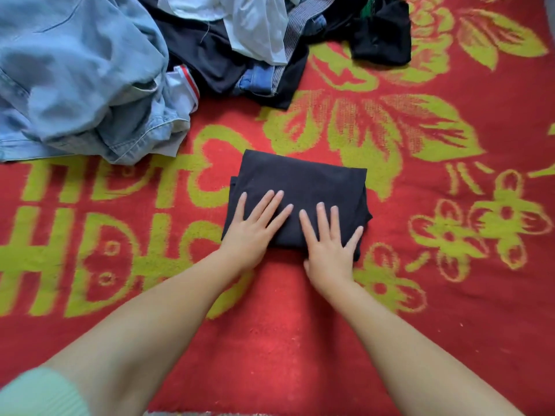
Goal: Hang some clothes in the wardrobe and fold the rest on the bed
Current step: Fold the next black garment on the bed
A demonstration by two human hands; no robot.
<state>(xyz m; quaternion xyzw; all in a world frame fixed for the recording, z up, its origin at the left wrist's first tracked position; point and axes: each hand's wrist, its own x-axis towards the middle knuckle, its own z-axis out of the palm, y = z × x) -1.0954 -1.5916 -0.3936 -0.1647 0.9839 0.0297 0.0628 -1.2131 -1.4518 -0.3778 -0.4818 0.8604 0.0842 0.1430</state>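
Your left hand (253, 228) and right hand (329, 250) both lie flat, fingers straight and spread, pressing the near half of one folded black garment (303, 181); nothing is gripped. It sits mid-blanket, its far edge beyond your fingertips. One red blanket (270, 340) with yellow-green flowers bears large letters, not clearly readable. One unfolded pile (210, 49) lies beyond, pale denim (75, 79) at its left.

black garment (303, 187) | folded flat rectangle | bed centre; unfolded clothes pile (168, 55) | far-left
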